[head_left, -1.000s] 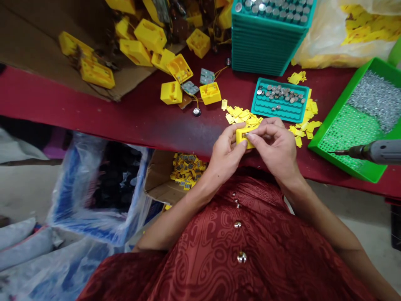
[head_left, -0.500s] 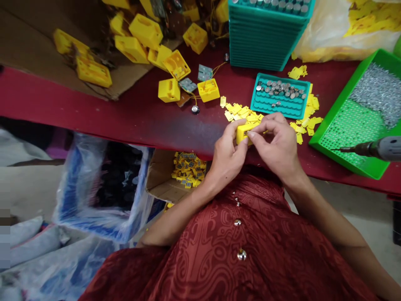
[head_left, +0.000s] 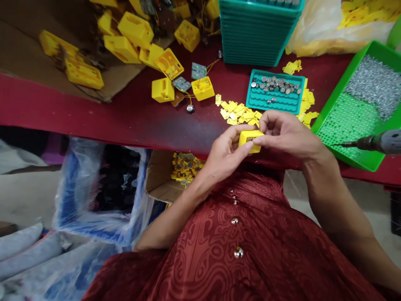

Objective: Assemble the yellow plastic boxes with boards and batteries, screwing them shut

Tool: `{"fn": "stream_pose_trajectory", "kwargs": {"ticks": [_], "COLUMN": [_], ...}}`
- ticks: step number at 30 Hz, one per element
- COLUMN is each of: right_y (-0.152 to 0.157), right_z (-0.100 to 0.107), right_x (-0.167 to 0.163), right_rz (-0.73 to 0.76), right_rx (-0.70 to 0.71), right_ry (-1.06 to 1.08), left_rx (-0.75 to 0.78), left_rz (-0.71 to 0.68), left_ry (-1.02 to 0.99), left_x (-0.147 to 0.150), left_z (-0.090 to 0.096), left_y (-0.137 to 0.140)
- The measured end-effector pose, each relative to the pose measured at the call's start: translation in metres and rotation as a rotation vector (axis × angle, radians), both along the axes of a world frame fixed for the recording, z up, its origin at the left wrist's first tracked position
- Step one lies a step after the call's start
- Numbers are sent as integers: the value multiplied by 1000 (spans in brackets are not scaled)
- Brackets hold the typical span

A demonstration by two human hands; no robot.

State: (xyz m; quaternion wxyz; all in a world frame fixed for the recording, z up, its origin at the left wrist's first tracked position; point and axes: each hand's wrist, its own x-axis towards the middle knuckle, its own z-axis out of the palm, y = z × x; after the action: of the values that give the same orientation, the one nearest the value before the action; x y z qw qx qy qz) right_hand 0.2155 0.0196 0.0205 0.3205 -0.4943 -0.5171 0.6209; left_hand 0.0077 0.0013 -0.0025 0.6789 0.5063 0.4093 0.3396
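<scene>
At the near edge of the red-covered desk (head_left: 125,119), the left hand (head_left: 224,154) is curled closed around a yellow plastic housing (head_left: 250,134); the right hand (head_left: 290,133), fingers half-curled, touches it with the thumb, its grip unclear.

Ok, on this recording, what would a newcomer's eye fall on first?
Probably the bright yellow casing near the middle, gripped by the left hand, with the right hand touching it. Beyond the hands lies a teal tray of small metal discs. At far right, a green basket holds heaped silvery pieces.
</scene>
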Motion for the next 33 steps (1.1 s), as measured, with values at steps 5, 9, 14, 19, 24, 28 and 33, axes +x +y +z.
{"fn": "stream_pose_trajectory", "kwargs": {"ticks": [5,9,14,19,24,28,33], "right_y": [-13,-23,-31,-35,-31,-26,-29], "right_z": [0,-4,-8,-18,-22,-19,-31], "right_x": [2,-4,-10,-14,-10,6,8], "right_rz": [-257,-351,-331,-326,-368,-355,-246], "right_rx": [133,301,540,822,822,743,660], "right_ry": [11,-94,-275,-565,-585,-654,-875], "left_rx": [-304,-423,-470,-454,-456,-430,-376], "left_rz": [65,88,84,52,72,140,217], "left_ry": [-117,-169,-190,-171,-170,-185,-132], "left_x": [-2,1,6,6,5,-1,-13], "left_z": [11,19,22,17,17,16,14], "left_y": [11,17,16,13,12,14,19]}}
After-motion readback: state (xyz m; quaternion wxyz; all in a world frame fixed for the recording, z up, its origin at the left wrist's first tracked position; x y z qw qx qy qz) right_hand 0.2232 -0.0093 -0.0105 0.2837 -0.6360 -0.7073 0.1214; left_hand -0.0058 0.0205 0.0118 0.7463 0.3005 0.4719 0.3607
